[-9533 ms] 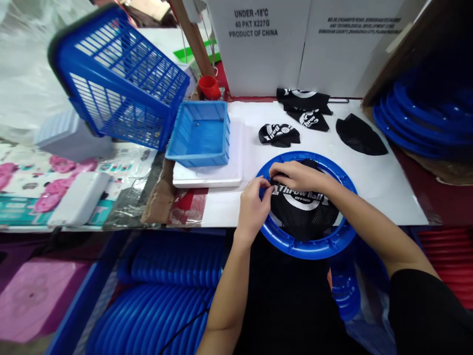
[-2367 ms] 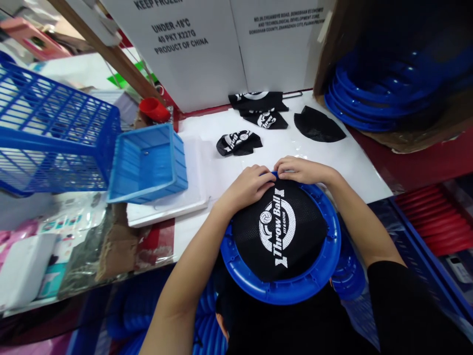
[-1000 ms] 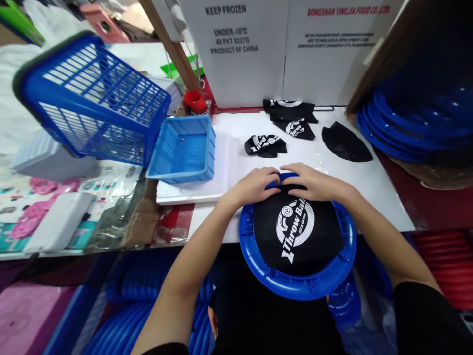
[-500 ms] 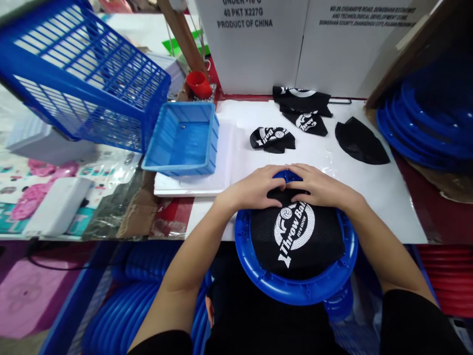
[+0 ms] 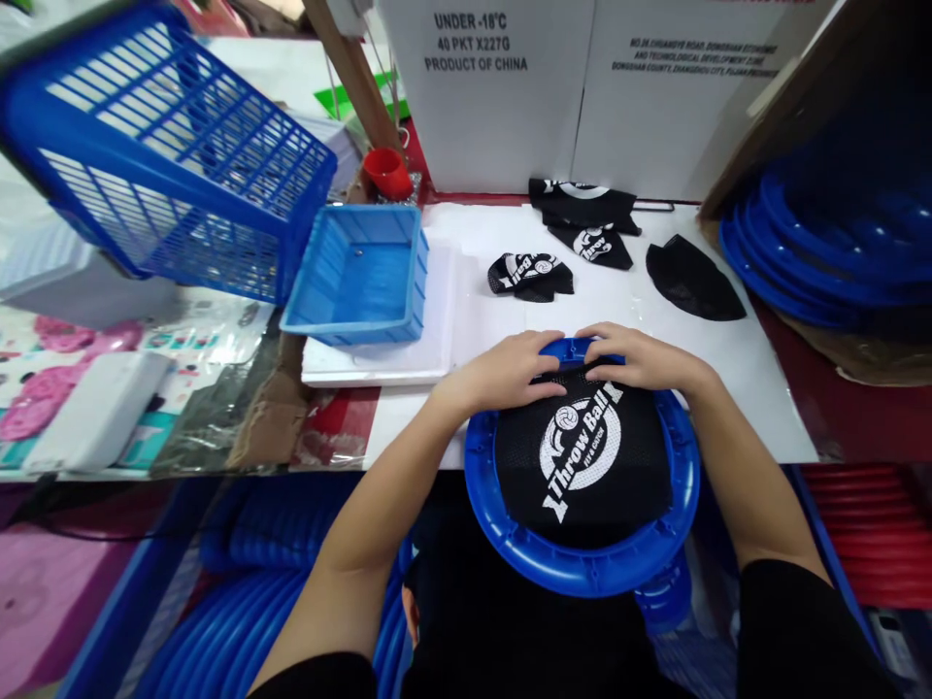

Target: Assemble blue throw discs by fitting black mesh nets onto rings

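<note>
A blue plastic ring (image 5: 582,571) lies half over the near edge of the white work surface (image 5: 735,388). A black mesh net (image 5: 582,456) printed "Throw Ball" is stretched across it. My left hand (image 5: 510,371) presses with curled fingers on the net's far edge at the top of the ring. My right hand (image 5: 641,357) does the same just to its right, fingertips pinching the mesh against the rim. The two hands nearly touch.
Loose black nets (image 5: 530,275) (image 5: 695,282) (image 5: 586,209) lie farther back. A light blue tray (image 5: 360,277) and a tilted blue basket (image 5: 167,160) stand at left, with a red cup (image 5: 385,172) behind. Blue rings (image 5: 822,252) are stacked at right and below the table (image 5: 291,602).
Since 9.5 s ago the net has gone from bunched inside the ring to spread flat over it. In the last second both hands stayed at the ring's far edge, fingers shifting slightly.
</note>
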A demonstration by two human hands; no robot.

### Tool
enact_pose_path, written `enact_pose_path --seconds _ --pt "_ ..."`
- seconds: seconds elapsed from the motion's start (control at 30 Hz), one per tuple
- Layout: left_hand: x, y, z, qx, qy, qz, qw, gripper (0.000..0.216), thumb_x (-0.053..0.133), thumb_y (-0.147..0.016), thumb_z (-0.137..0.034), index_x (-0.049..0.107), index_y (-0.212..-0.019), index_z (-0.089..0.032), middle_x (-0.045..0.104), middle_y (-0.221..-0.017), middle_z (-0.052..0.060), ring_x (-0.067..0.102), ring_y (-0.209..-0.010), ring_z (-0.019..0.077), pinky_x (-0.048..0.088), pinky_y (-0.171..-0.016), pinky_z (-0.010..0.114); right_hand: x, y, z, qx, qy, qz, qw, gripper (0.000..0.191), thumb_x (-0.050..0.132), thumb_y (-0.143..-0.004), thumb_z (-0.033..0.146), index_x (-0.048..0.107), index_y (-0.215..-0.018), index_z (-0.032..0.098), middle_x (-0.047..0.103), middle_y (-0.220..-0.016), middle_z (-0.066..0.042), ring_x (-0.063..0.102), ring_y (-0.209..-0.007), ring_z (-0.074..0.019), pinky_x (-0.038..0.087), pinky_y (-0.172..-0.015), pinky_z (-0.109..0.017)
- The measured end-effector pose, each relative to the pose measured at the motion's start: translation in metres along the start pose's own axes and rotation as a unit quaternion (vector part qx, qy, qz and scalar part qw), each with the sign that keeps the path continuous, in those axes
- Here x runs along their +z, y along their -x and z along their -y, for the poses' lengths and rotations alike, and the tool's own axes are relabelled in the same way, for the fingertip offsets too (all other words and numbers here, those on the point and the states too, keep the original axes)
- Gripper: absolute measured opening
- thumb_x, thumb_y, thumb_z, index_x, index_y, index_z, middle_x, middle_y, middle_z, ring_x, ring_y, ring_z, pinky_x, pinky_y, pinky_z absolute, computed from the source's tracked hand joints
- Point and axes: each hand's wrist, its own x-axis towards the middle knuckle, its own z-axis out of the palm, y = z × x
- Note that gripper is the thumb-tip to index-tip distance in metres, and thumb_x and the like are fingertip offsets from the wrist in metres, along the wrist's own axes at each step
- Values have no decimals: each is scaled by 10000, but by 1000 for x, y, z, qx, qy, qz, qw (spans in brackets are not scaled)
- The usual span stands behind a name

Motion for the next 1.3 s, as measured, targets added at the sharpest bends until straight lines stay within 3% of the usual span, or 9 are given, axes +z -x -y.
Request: enact_pose_path --seconds 0.13,0.4,0.57,1.03,1.3 --pt "-13 5 15 -24 122 -15 992 206 629 -1040 -379 716 -984 -202 556 -1562 140 578 -1419 306 468 -1199 497 -7 -1 -7 20 -63 -40 997 324 742 -937 554 762 -931 231 694 -1401 -122 658 -1298 -333 476 -1174 -527" --pt "-15 4 23 -82 170 -75 979 189 750 -920 -390 737 -874 -207 712 -1236 94 677 -1134 265 550 -1069 473 -2 -6 -12 69 -126 -80 986 407 768 -876 625 742 -940 225 750 -1333 -122 654 -1320 -347 426 -1211 -557" --pt "-16 4 27 -117 209 -81 967 153 740 -900 -353 773 -870 -207 752 -1075 74 704 -1036 248 568 -1009 451 1 -9 -12 91 -143 -97 981 390 763 -868 605 715 -927 223 768 -1293 -118 663 -1297 -346 437 -1192 -546" --pt "-16 3 38 -148 242 -47 958 249 763 -861 -436 760 -793 -197 778 -911 62 690 -875 222 560 -846 391 1 -12 -17 91 -149 -80 981 360 696 -919 596 740 -954 240 781 -1147 -67 683 -1119 -294 503 -1085 -484" --pt "-18 1 35 -116 200 -25 973 303 641 -942 -495 718 -878 -209 715 -934 45 659 -902 214 531 -889 376 -1 -14 -17 86 -141 -65 984 375 669 -922 607 711 -930 235 753 -1023 -57 658 -990 -267 521 -964 -437"
